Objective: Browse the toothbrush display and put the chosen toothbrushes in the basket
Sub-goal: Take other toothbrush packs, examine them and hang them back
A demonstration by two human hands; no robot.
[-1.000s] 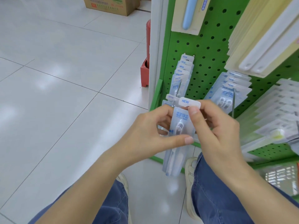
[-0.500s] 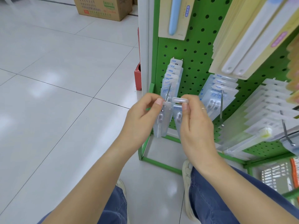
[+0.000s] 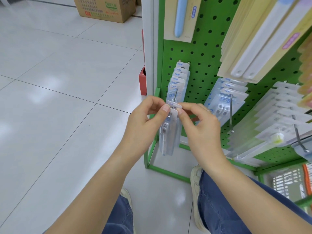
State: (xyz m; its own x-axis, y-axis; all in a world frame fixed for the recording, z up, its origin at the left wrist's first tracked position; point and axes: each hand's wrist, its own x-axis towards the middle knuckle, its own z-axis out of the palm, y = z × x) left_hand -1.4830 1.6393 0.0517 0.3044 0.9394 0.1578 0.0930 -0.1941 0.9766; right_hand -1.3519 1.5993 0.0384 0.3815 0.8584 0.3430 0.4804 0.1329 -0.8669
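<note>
A clear blister pack of toothbrushes (image 3: 168, 132) hangs from my fingers in front of the green pegboard display (image 3: 202, 61). My left hand (image 3: 143, 122) pinches its top tab from the left. My right hand (image 3: 197, 122) pinches a second tab (image 3: 174, 105) just above, at the tip of the metal hook (image 3: 174, 96). More packs of the same kind (image 3: 179, 76) hang behind on that hook. A grey and orange basket (image 3: 292, 181) shows at the lower right, partly hidden by the rack's frame.
Other toothbrush packs hang to the right (image 3: 226, 98) and far right (image 3: 278, 115), with long cream boxes (image 3: 263, 39) above. A cardboard box (image 3: 104, 9) stands on the tiled floor behind. My jeans and white shoe (image 3: 195, 181) are below.
Both hands moved up and toward the pegboard, carrying the packs from in front of my lap to the tip of the hook. My view shifted closer to the display.
</note>
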